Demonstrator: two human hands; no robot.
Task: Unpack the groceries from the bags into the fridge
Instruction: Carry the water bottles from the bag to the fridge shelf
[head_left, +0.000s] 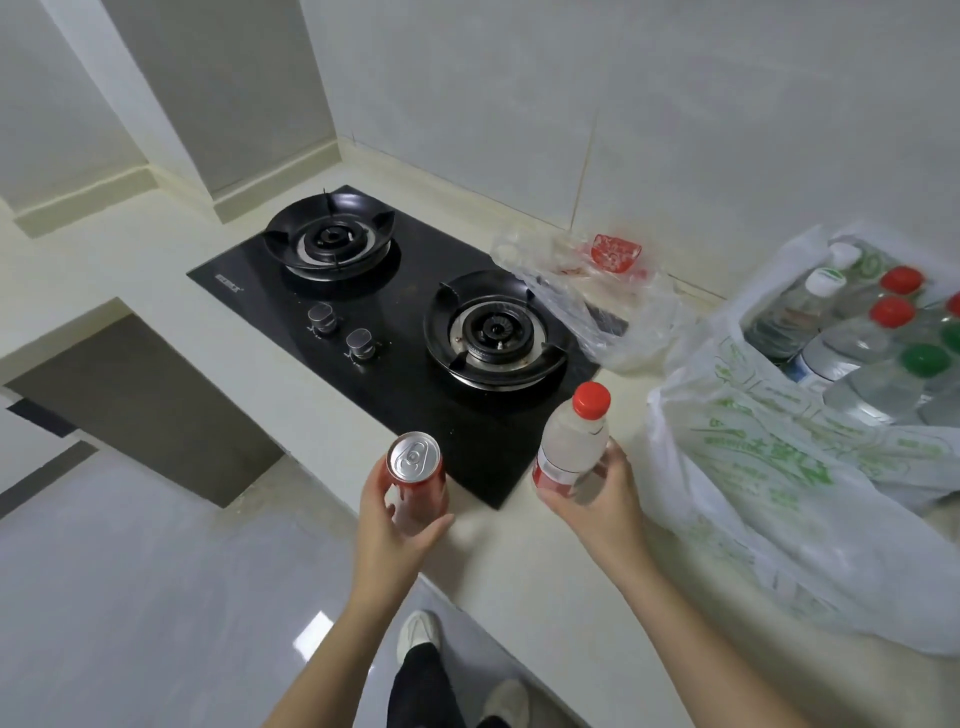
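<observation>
My left hand (395, 525) grips a can (415, 467) and my right hand (597, 499) grips a bottle (571, 441), both just before the stove (410, 291). A clear bag (597, 306) lies beside it. At right, the white bag (753, 467) holds many bottles (857, 348).

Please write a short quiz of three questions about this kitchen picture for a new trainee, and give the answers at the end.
1. True or false: the left hand holds a red can.
2. Choose one: what colour is the cap of the bottle held in the right hand? A green, B red, C white.
3. Fill the gap: seen from the head camera, the white bag with green print stands on the counter to the ___ of the gas stove.

Key: 1 true; 2 B; 3 right.
</observation>
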